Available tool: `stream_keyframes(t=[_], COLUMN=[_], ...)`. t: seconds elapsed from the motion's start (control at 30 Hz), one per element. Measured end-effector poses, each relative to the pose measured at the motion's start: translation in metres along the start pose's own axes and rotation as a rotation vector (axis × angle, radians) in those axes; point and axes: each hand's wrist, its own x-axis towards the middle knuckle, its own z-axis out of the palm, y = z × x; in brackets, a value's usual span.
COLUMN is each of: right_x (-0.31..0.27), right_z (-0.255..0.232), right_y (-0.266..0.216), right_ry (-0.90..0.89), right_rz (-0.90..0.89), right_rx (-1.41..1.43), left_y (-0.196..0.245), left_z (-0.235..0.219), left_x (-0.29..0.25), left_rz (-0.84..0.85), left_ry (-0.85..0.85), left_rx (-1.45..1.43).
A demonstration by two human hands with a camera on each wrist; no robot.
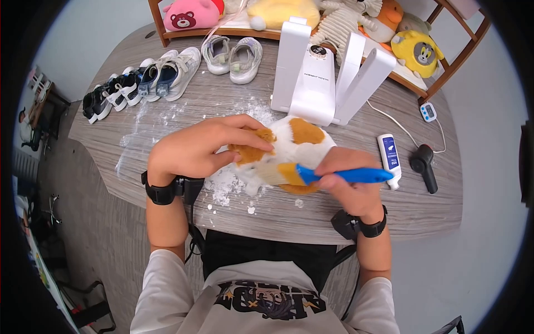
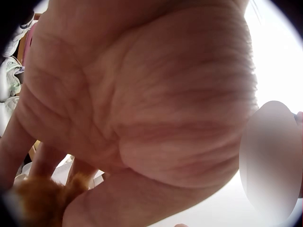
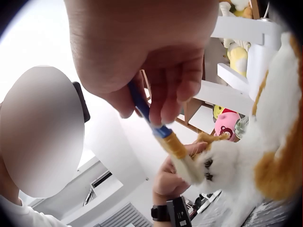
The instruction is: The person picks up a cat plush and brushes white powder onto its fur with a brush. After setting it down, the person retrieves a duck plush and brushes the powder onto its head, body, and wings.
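A white and orange-brown plush animal (image 1: 314, 150) lies on the table, with dark eyes on its white face in the right wrist view. My left hand (image 1: 208, 142) grips its head by the brown fur (image 2: 45, 198), thumb on one side and fingers on the other. My right hand (image 1: 350, 178) holds a paintbrush (image 1: 361, 175) by its blue handle. The pale bristles (image 3: 187, 169) meet the white fur of the face, close to the eyes. White powder (image 1: 222, 189) is scattered on the table around the toy.
Behind the toy stands a white machine with upright arms (image 1: 314, 83). Several pairs of shoes (image 1: 167, 72) line the back left. To the right are a white and blue bottle (image 1: 390, 158), a black handheld device (image 1: 425, 164) and a small timer (image 1: 428, 112). A wooden shelf (image 1: 428, 92) holds plush toys.
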Motion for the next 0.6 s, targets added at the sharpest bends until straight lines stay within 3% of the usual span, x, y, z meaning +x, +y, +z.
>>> stream_keyframes(t=[0.03, 0.1, 0.13, 0.23, 0.37, 0.43, 0.53, 0.6], right_x=[0.002, 0.004, 0.003, 0.003, 0.007, 0.003, 0.002, 0.005], right_z=[0.002, 0.005, 0.007, 0.006, 0.013, 0.014, 0.012, 0.02], right_y=[-0.003, -0.007, -0.007, -0.006, -0.009, -0.004, 0.003, 0.002], right_ry=[0.004, -0.224, -0.222, -0.189, -0.159, -0.278, -0.191, -0.227], right_rz=[0.002, 0.044, 0.058, 0.045, -0.012, 0.06, 0.031, -0.009], right_rx=[-0.001, -0.269, -0.384, -0.135, -0.107, -0.413, -0.186, -0.223], left_y=[0.0, 0.0, 0.0, 0.0, 0.001, -0.001, -0.005, -0.005], left_z=[0.001, 0.001, 0.0, 0.0, 0.002, 0.002, 0.002, 0.002], left_x=[0.001, 0.002, 0.001, 0.001, 0.001, 0.0, 0.0, -0.001], left_rz=[-0.016, -0.005, 0.005, 0.003, -0.024, -0.003, -0.001, 0.006], left_ry=[0.001, -0.005, -0.004, -0.001, -0.001, 0.005, 0.004, 0.02], left_rx=[0.009, -0.002, -0.009, 0.002, -0.009, -0.01, -0.023, 0.004])
